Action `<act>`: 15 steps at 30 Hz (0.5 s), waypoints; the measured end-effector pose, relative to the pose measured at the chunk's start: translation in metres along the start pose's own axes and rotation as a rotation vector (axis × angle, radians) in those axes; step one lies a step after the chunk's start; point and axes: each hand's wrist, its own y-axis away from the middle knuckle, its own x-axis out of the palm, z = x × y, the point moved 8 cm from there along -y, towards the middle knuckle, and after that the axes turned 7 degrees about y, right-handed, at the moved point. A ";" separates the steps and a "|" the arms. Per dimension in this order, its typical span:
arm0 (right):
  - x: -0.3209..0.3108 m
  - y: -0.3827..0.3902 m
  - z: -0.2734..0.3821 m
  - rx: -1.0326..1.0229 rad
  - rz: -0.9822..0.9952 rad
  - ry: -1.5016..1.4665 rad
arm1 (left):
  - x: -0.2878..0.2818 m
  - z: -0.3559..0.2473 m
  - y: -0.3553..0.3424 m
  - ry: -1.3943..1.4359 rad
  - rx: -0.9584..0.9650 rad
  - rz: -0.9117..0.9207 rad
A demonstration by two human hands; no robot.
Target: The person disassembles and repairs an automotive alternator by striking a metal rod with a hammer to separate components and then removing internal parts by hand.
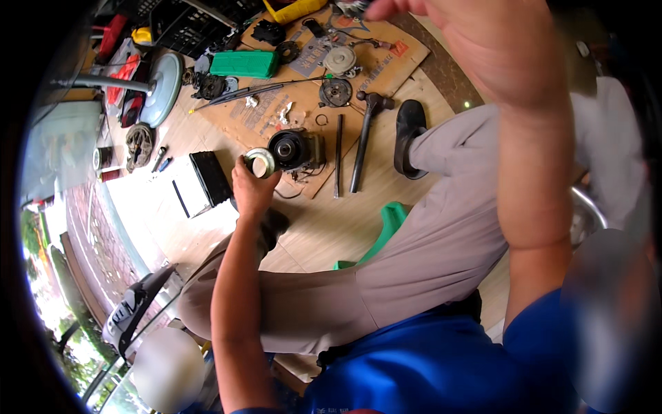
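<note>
Silvery round metal part: your left hand grips its rim | raised right hand: grip indiscernible | slackened hold could drop it against black round housing

The left arm reaches far, the left hand gripping with thumb and fingers curved apart. The right arm is raised at right, the right hand turned left, fingertips partly out of view.
</note>
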 end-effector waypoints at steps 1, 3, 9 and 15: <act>0.000 0.002 0.006 -0.035 0.051 0.070 | 0.011 -0.007 -0.003 0.027 0.034 -0.013; -0.003 0.005 0.005 -0.052 0.068 0.160 | 0.033 -0.023 -0.007 0.070 0.073 -0.013; -0.018 0.014 -0.006 -0.069 0.064 0.256 | 0.063 -0.029 -0.017 -0.028 0.034 0.030; -0.025 0.017 -0.010 -0.076 0.054 0.307 | 0.071 -0.019 -0.023 -0.009 0.038 0.061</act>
